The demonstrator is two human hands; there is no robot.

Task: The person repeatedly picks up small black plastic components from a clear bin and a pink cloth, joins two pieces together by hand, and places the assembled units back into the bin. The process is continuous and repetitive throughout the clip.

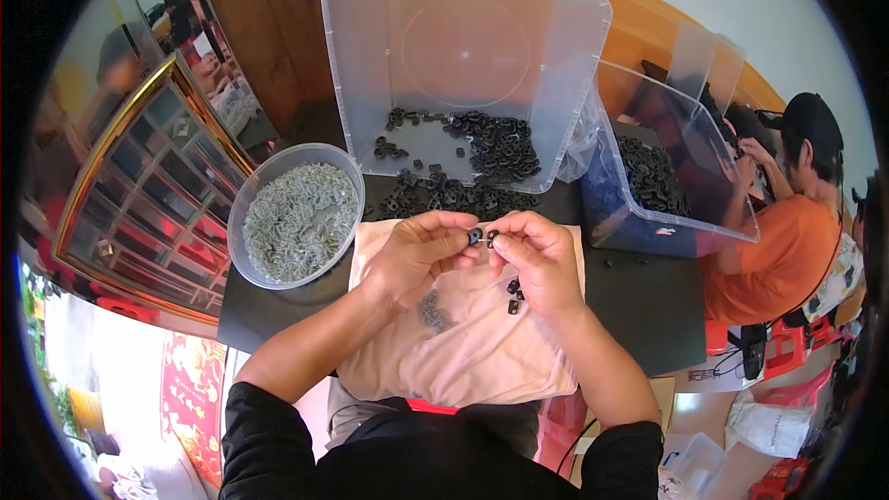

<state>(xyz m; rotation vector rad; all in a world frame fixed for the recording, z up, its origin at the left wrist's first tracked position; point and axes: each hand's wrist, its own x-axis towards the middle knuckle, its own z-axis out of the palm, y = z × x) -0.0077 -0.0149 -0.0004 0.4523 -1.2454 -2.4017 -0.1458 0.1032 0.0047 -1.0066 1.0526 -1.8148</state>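
Note:
Above the middle of a peach cloth [463, 366], my left hand [417, 255] pinches a small black plastic part [474, 236] between thumb and fingertips. Close against it, my right hand [544, 261] grips a second small black part [493, 240]. A thin, shiny metal piece shows between the two; its exact kind is too small to tell. Below my left hand, a little heap of grey metal screws [432, 313] lies on the cloth. Several loose black parts [514, 298] rest on the cloth under my right hand.
A round clear tub [294, 284] full of screws stands at the left. Behind my hands, a clear bin [463, 37] lies tipped, black parts [505, 143] spilling onto the dark table [639, 315]. Another bin [690, 219] stands right, near a person in orange [787, 241].

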